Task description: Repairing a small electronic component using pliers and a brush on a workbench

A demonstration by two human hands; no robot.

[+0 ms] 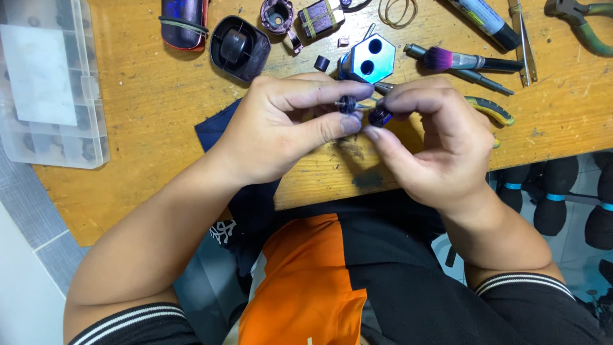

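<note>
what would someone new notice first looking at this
The eye goes first to the two hands meeting over the near edge of the wooden bench: the left hand pinches a small dark part on a pin, and the right hand pinches a small dark blue round part right beside it. Just behind them stands a shiny blue hexagonal block with two holes, with a purple-tipped brush to its right.

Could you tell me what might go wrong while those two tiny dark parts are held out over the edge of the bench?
1. The left hand and right hand each pinch a small dark part by the fingertips near the wooden bench edge; a slip could drop one into the lap or onto the floor.
2. Loose pieces such as the small black ring lie close by and could be knocked.
</note>
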